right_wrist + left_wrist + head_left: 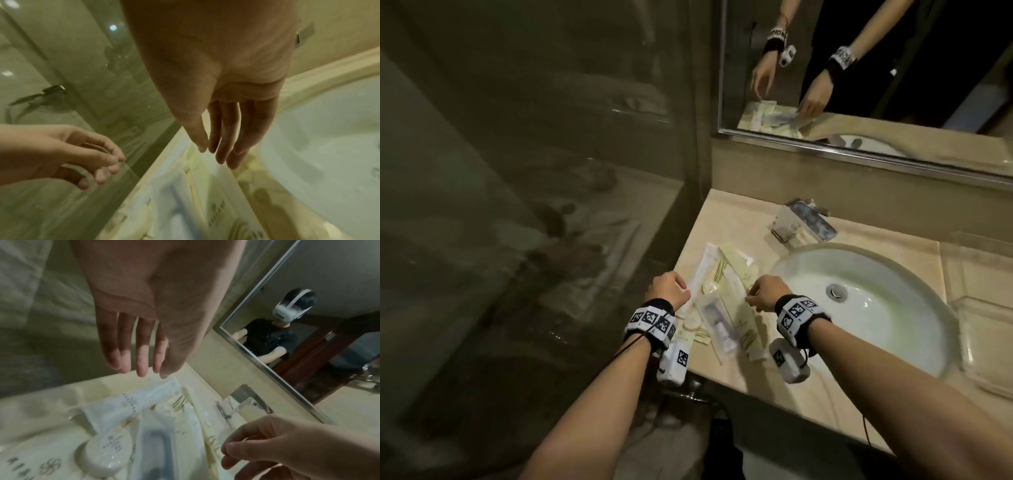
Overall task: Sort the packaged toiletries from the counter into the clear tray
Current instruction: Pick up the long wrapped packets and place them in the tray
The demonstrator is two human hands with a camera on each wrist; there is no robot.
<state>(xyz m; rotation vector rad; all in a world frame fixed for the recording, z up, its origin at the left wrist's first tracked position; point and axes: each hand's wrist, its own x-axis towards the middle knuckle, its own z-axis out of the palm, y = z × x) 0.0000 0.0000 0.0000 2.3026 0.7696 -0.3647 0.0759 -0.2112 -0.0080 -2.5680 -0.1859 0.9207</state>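
Note:
A pile of packaged toiletries (722, 301) lies on the beige counter (726, 219) left of the sink: a long white packet (131, 405), a round white packet (104, 452), a clear packet with a dark item (156, 451) and cream sachets (218, 209). My left hand (681, 289) hovers at the pile's left edge, fingers (141, 356) straight, holding nothing. My right hand (751, 296) hangs over the pile's right edge, fingers (224, 138) pointing down, empty. The clear tray (983, 274) stands right of the sink, with nothing visible in it.
The white sink basin (859, 308) separates the pile from the tray, with a chrome faucet (801, 222) behind it. A glass shower wall (534, 171) borders the counter's left side. A mirror (859, 68) hangs above and reflects both hands.

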